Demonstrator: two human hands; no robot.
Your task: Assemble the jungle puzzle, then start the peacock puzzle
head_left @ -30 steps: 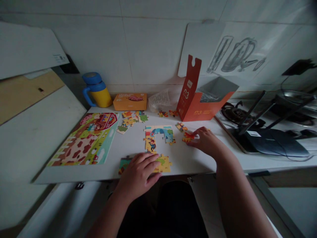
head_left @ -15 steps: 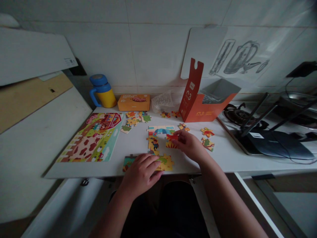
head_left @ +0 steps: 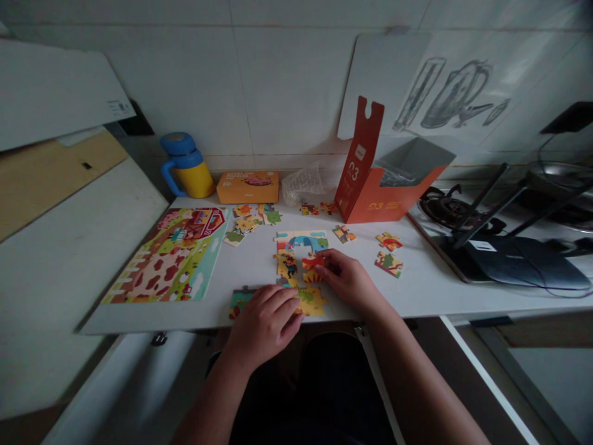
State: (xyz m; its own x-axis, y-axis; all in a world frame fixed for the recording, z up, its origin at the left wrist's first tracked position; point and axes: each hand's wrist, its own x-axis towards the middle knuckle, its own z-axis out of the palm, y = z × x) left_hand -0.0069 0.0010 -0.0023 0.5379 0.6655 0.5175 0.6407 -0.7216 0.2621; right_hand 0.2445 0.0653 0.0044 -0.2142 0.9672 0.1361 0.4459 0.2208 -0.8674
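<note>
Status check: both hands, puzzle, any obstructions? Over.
Left hand resting on puzzle, near side. Right hand holding red-and-yellow piece at its open middle. Loose pieces farther right, not blocking.

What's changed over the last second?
The right hand carried the red-and-yellow piece leftward to the opening in the partly joined puzzle; no visible release, and seating is unclear. Unchanged: left hand resting on the puzzle's near side, farm picture, orange box, open red box.
</note>
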